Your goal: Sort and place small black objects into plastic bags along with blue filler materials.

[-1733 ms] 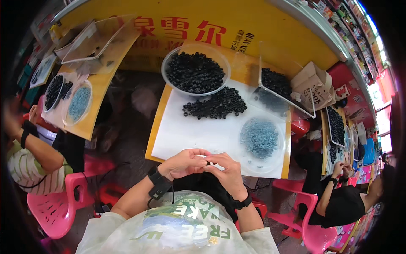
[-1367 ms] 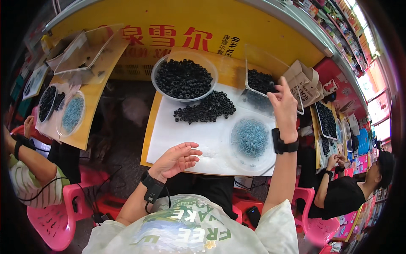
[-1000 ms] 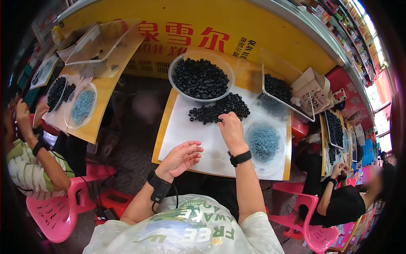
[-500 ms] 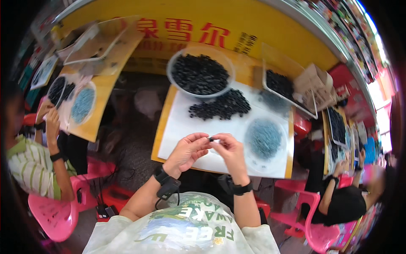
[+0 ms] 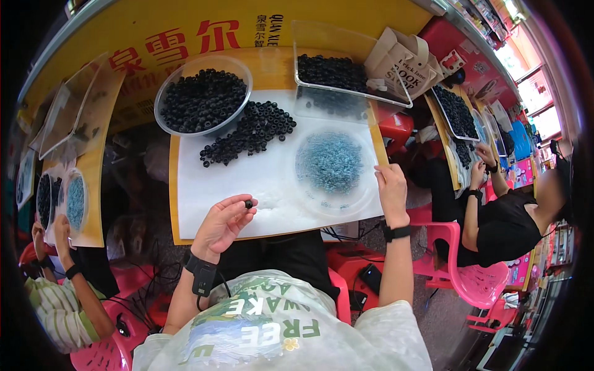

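My left hand (image 5: 221, 224) is above the front of a white board (image 5: 198, 185), pinching a small round black bead (image 5: 249, 204) between thumb and fingertips. Over the board's right edge is my right hand (image 5: 393, 193), beside a round clear dish (image 5: 369, 184). Its thumb and fingers are pressed together; whatever they hold is too small to make out. Many tiny light-blue pieces (image 5: 329, 161) are heaped in the dish. Farther off, loose black beads (image 5: 253, 133) spread next to a clear round bowl (image 5: 158, 105) full of the same kind.
A clear rectangular box (image 5: 399, 102) with black beads stands at the back right, a beige tote bag (image 5: 402, 60) behind it. People work at tables left (image 5: 93, 229) and right (image 5: 461, 167). Pink chairs (image 5: 479, 281) and a red stool (image 5: 396, 128) stand around.
My hands were together at the black bead and are now apart. The left keeps the bead; the right has moved to the board's right edge. The view has swung right.
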A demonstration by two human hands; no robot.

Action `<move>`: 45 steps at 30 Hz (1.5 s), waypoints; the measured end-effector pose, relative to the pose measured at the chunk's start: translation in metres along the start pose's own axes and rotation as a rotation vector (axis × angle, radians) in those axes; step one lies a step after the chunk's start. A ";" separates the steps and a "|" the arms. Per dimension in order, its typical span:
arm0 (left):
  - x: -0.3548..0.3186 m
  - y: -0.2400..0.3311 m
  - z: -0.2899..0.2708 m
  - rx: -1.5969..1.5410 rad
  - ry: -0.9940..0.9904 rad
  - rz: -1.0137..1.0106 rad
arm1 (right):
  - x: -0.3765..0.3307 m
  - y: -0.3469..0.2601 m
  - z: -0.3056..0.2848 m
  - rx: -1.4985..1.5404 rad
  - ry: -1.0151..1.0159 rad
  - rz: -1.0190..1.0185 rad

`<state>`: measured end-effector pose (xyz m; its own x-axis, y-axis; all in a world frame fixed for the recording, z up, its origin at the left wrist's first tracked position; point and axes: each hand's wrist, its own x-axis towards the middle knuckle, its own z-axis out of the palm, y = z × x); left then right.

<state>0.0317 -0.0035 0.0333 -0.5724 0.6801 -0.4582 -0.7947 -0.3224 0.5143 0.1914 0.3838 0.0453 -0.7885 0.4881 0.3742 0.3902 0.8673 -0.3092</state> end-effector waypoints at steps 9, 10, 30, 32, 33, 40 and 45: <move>-0.001 0.001 -0.004 0.030 -0.006 -0.011 | 0.022 0.018 0.015 -0.092 -0.098 -0.158; -0.001 0.001 -0.005 0.029 -0.023 -0.013 | 0.020 0.019 0.014 -0.038 -0.069 -0.167; -0.018 0.003 0.000 -0.105 -0.060 0.070 | -0.038 -0.255 0.021 0.920 -0.211 -0.030; -0.017 0.001 -0.001 -0.122 -0.021 0.075 | -0.041 -0.257 0.023 0.873 -0.192 -0.058; -0.016 0.000 -0.002 -0.131 -0.002 0.077 | -0.044 -0.258 0.026 0.857 -0.178 -0.065; -0.014 -0.004 -0.005 -0.128 -0.029 0.069 | -0.053 -0.262 0.032 0.818 -0.089 -0.026; -0.014 -0.005 -0.006 -0.125 -0.032 0.072 | -0.053 -0.263 0.035 0.799 -0.073 -0.046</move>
<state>0.0428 -0.0155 0.0326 -0.6237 0.6723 -0.3987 -0.7718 -0.4491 0.4501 0.1141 0.1265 0.0765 -0.8353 0.4219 0.3525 -0.0799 0.5411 -0.8372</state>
